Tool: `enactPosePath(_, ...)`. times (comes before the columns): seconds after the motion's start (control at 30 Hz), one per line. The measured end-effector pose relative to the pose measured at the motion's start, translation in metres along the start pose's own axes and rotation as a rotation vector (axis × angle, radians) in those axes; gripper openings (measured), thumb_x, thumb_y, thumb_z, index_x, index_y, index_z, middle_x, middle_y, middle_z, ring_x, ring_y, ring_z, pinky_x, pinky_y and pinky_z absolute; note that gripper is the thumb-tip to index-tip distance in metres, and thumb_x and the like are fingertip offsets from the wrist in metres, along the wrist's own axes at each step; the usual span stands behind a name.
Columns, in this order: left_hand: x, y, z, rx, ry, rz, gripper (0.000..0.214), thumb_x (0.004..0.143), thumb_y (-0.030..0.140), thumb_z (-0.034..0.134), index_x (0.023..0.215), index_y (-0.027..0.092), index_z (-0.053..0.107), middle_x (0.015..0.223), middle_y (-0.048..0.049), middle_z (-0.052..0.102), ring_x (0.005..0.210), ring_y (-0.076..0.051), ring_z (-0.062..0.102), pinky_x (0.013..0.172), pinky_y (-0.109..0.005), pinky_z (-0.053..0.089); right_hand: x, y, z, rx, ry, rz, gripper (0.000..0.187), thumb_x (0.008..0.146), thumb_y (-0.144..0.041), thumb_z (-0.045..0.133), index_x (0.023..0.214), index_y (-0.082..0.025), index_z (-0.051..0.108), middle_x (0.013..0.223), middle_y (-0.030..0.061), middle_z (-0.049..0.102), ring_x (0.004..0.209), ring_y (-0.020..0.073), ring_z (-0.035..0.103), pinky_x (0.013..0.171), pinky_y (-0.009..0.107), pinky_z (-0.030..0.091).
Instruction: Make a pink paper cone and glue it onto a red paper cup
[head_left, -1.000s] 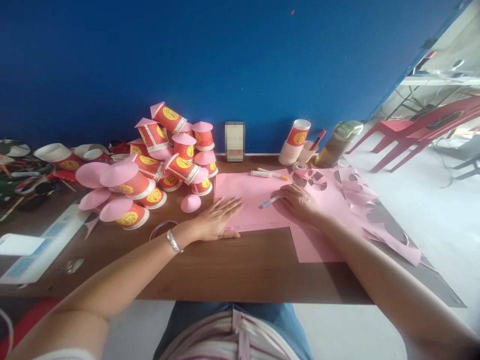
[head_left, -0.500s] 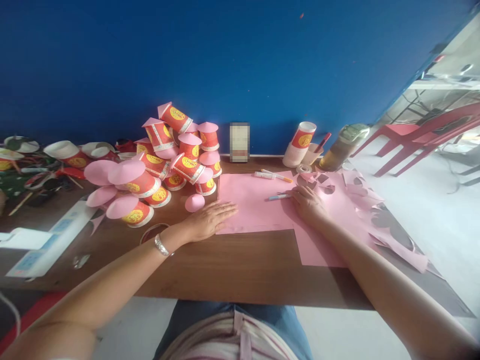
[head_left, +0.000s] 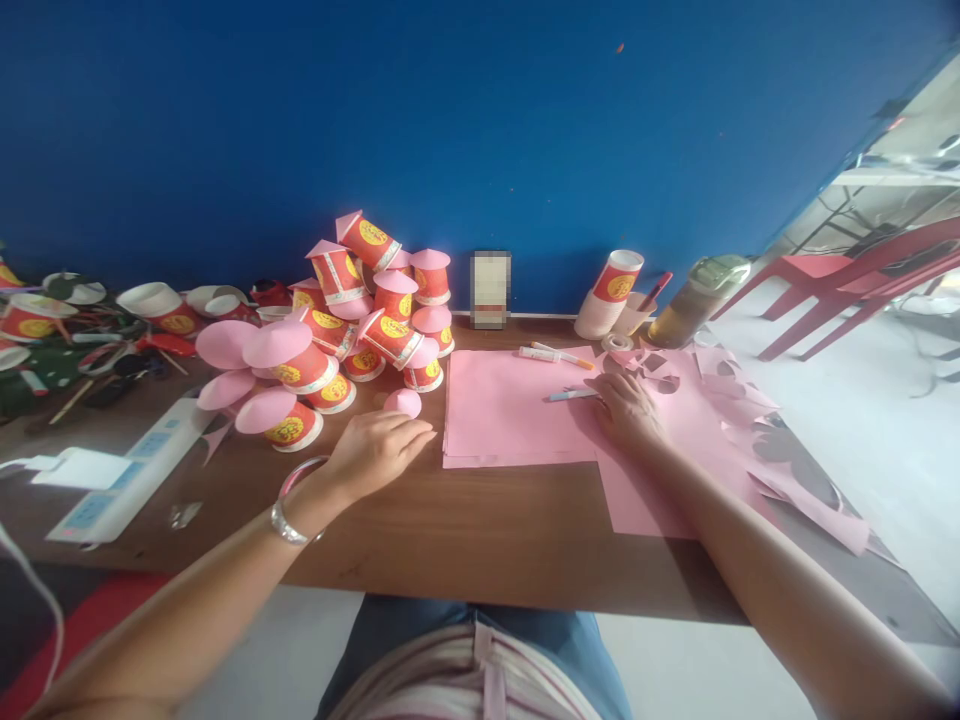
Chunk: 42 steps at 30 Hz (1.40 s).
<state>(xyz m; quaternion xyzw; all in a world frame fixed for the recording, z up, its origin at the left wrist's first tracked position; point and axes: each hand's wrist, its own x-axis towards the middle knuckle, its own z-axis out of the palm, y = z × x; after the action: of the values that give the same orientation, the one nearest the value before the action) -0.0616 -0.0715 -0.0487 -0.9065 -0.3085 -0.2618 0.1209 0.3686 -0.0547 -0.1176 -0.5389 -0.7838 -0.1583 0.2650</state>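
My left hand (head_left: 381, 450) hovers palm down over the brown table, its fingers stretched toward the left edge of the pink paper sheets (head_left: 510, 420). It appears to hold nothing. Just beyond its knuckles stands a small pink paper cone (head_left: 403, 402). My right hand (head_left: 628, 408) rests on the pink paper with its fingers lying forward. The end of a blue-grey marker (head_left: 574, 395) meets its thumb side; whether it touches cannot be made out. A white marker (head_left: 540, 354) and an orange marker (head_left: 574, 359) lie farther back on the sheets.
Left of the paper, red paper cups (head_left: 394, 335) with pink cone tops are piled up. A white power strip (head_left: 142, 475) lies at far left. Cut pink scraps (head_left: 814, 505) spread at right. Behind them stand a tape roll (head_left: 617, 342), stacked cups (head_left: 619, 280) and a bottle (head_left: 697, 300).
My left hand has drawn back left off the pink paper to the table beside it. My right hand stays on the paper. The view has shifted slightly.
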Motion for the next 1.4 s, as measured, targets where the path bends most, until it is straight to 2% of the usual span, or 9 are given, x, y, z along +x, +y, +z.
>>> enactPosePath(0.1, -0.001, 0.016, -0.006, -0.077, -0.079, 0.075, 0.024, 0.101, 0.015, 0.054, 0.118, 0.016, 0.070, 0.082, -0.0026, 0.076, 0.073, -0.014, 0.072, 0.069, -0.027, 0.057, -0.001, -0.001, 0.001, 0.039, -0.008, 0.019, 0.033, 0.094, -0.016, 0.052, 0.120, -0.019, 0.072, 0.110, 0.0118, 0.073, 0.110, 0.0312, 0.064, 0.095, 0.046, 0.053)
enactPosePath(0.17, -0.009, 0.025, -0.012, -0.094, -0.150, 0.125, 0.038, 0.101, 0.013, 0.052, 0.137, 0.020, 0.063, 0.116, -0.0072, 0.077, 0.108, -0.019, 0.073, 0.100, -0.036, 0.058, -0.001, -0.001, 0.002, 0.050, -0.006, 0.032, 0.033, 0.093, -0.015, 0.053, 0.119, -0.019, 0.073, 0.108, 0.0115, 0.072, 0.109, 0.0310, 0.064, 0.095, 0.045, 0.052)
enactPosePath(0.23, -0.028, 0.028, -0.020, -0.050, -0.174, 0.101, 0.043, 0.100, 0.016, 0.056, 0.142, 0.023, 0.059, 0.134, -0.0068, 0.072, 0.126, -0.022, 0.066, 0.115, -0.042, 0.050, -0.001, -0.002, 0.001, 0.052, -0.017, 0.040, 0.032, 0.093, -0.013, 0.053, 0.116, -0.020, 0.074, 0.107, 0.0108, 0.072, 0.111, 0.0310, 0.063, 0.097, 0.045, 0.051)
enactPosePath(0.43, -0.113, -0.004, -0.035, 0.099, -0.178, -0.101, 0.044, 0.098, 0.018, 0.056, 0.140, 0.027, 0.062, 0.140, -0.0057, 0.068, 0.131, -0.026, 0.061, 0.114, -0.044, 0.048, 0.004, -0.004, -0.003, 0.062, -0.051, 0.022, 0.034, 0.092, -0.010, 0.050, 0.114, -0.021, 0.074, 0.106, 0.0098, 0.072, 0.109, 0.0294, 0.062, 0.096, 0.043, 0.050)
enactPosePath(0.53, -0.134, -0.016, -0.032, 0.065, -0.223, -0.118, 0.047, 0.096, 0.008, 0.050, 0.137, 0.027, 0.064, 0.139, -0.0054, 0.068, 0.130, -0.023, 0.061, 0.110, -0.041, 0.049, 0.005, -0.005, -0.003, 0.075, -0.068, 0.027, 0.034, 0.093, -0.010, 0.049, 0.114, -0.021, 0.074, 0.104, 0.0088, 0.072, 0.106, 0.0280, 0.063, 0.092, 0.041, 0.051)
enactPosePath(0.9, -0.099, -0.027, -0.007, -0.053, -0.216, -0.167, 0.043, 0.098, 0.007, 0.043, 0.127, 0.026, 0.069, 0.134, -0.0062, 0.069, 0.125, -0.020, 0.063, 0.107, -0.037, 0.052, 0.002, -0.005, 0.001, 0.077, -0.068, 0.060, 0.033, 0.096, -0.014, 0.048, 0.115, -0.022, 0.074, 0.105, 0.0086, 0.072, 0.103, 0.0280, 0.063, 0.090, 0.042, 0.051)
enactPosePath(1.1, -0.084, -0.025, -0.008, -0.030, -0.153, -0.144, 0.038, 0.100, 0.011, 0.047, 0.127, 0.025, 0.069, 0.131, -0.0073, 0.071, 0.122, -0.022, 0.067, 0.106, -0.039, 0.055, 0.006, -0.006, -0.008, 0.096, -0.011, 0.039, 0.030, 0.100, -0.028, 0.051, 0.124, -0.024, 0.069, 0.115, 0.0115, 0.071, 0.110, 0.0311, 0.065, 0.094, 0.047, 0.054)
enactPosePath(1.23, -0.079, -0.010, -0.013, 0.009, -0.040, -0.070, 0.031, 0.098, 0.015, 0.056, 0.125, 0.024, 0.069, 0.125, -0.0064, 0.073, 0.118, -0.022, 0.069, 0.107, -0.039, 0.056, 0.040, 0.003, -0.034, 0.084, 0.040, 0.110, 0.040, 0.100, -0.036, 0.053, 0.138, -0.026, 0.059, 0.128, 0.0138, 0.067, 0.117, 0.0341, 0.062, 0.096, 0.051, 0.055)
enactPosePath(1.4, -0.072, 0.015, -0.015, -0.009, 0.013, -0.034, 0.033, 0.099, 0.015, 0.057, 0.130, 0.023, 0.066, 0.126, -0.0069, 0.073, 0.120, -0.021, 0.069, 0.108, -0.038, 0.057, 0.125, 0.028, -0.069, -0.028, 0.090, 0.304, 0.053, 0.097, -0.035, 0.055, 0.148, -0.021, 0.049, 0.143, 0.0163, 0.058, 0.130, 0.0355, 0.054, 0.105, 0.052, 0.051)
